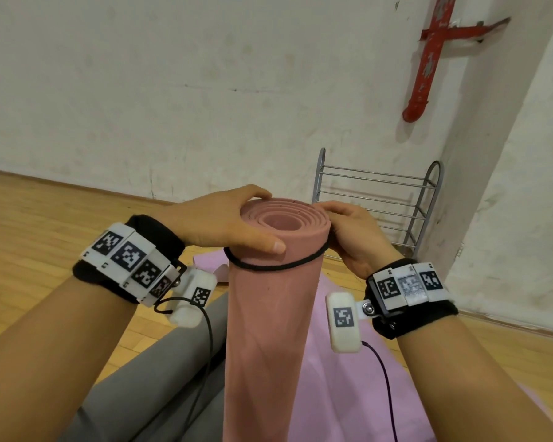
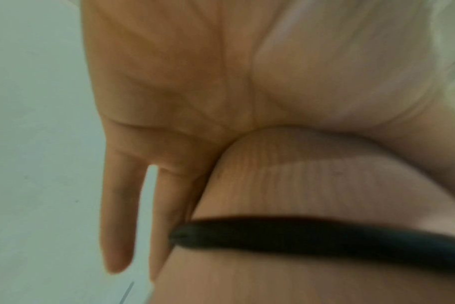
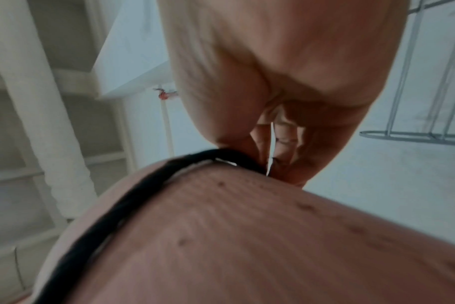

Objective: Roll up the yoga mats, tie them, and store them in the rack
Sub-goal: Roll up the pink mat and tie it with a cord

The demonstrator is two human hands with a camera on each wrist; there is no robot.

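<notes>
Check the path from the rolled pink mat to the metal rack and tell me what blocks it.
Nothing visible does. The rolled mat, gripped by both hands, stands upright; the rack is just beyond it by the wall, shelves bare.

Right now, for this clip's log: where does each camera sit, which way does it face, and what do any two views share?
Head: worn on the head, looks forward and down at both hands gripping the rolled pink mat, the rack behind.
Left wrist: looks along the left hand, its palm on the mat.
Right wrist: looks along the right hand pinching the black band.
All three views show mat and band.
</notes>
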